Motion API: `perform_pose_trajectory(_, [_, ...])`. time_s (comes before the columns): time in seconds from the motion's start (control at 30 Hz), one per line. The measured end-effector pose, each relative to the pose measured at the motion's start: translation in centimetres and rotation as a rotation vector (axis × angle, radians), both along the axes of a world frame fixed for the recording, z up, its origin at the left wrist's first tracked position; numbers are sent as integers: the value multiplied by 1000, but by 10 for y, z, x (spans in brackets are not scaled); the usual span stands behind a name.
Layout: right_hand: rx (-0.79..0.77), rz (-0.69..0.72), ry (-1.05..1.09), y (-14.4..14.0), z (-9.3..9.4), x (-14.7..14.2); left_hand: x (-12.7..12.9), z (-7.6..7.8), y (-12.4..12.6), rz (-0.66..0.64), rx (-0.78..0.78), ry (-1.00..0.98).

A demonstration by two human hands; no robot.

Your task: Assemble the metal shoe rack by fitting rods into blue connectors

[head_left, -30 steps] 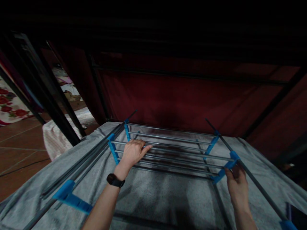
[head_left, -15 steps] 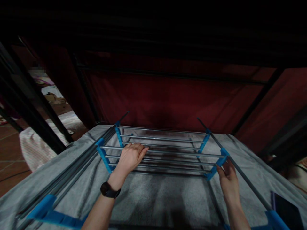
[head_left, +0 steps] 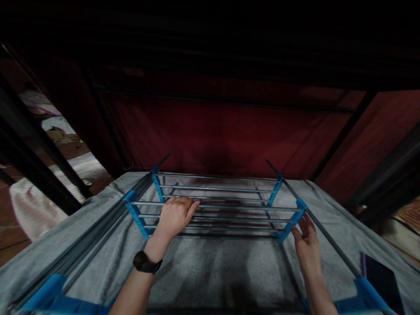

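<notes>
A rack of grey metal tubes (head_left: 236, 207) with blue plastic brackets lies across a grey blanket. My left hand (head_left: 176, 214), a black watch (head_left: 147, 262) on its wrist, is closed over the near tubes, its fingers curled down behind them. On the right, my right hand (head_left: 306, 243) has its thumb and fingers around the lower edge of a blue bracket (head_left: 292, 223); the fingertips are partly hidden. A long side tube (head_left: 331, 238) passes just beside that hand. At the left, another bracket (head_left: 136, 214) carries the tubes' other ends.
Several loose-looking long tubes (head_left: 95, 236) run along the left side. A dark flat device (head_left: 382, 280) lies on the blanket (head_left: 226, 271) at the right. Dark red cloth (head_left: 223, 135) hangs behind, between black frame posts (head_left: 348, 131). Striped cloth (head_left: 42, 201) hangs at far left.
The view has shifted slightly, so the rack and both hands appear a little further left. Both hands stay at the same places on the rack.
</notes>
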State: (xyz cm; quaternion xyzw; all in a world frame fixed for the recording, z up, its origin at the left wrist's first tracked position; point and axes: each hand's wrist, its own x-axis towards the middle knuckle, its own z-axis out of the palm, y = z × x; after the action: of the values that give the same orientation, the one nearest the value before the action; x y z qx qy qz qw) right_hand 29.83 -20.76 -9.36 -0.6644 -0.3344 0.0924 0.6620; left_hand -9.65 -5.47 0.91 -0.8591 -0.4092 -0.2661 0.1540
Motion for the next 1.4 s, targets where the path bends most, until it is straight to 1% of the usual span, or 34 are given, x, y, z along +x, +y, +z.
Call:
perform_pose_trajectory(0.1, [4,9,46,-1,1,-1,0,0,0,-5,-8,-20])
perform_pose_trajectory(0.27, [-26,-12,41,-4,3,-5,-1,-1,1,-16,-35,-53])
perform_pose_trajectory(0.4, [-40,-7,77,-7,4,-8,-1,0,1,-24,-56,-39])
perform_pose_trajectory(0.5, [-72,-21,94,-9,3,-4,-1,1,-1,-26,-78,-16])
perform_pose_trajectory(0.67, [-128,-63,59,-8,3,7,-1,3,-7,-42,-82,-16])
perform_pose_trajectory(0.9, [-215,-118,-39,-2,12,13,8,2,-10,-113,-105,18])
perform_pose_trajectory(1.2, [-281,-142,-74,-6,7,23,14,2,-7,-86,-156,70])
perform_pose_trajectory(1.4, [-309,-144,-70,-5,10,21,16,4,-8,-85,-152,88])
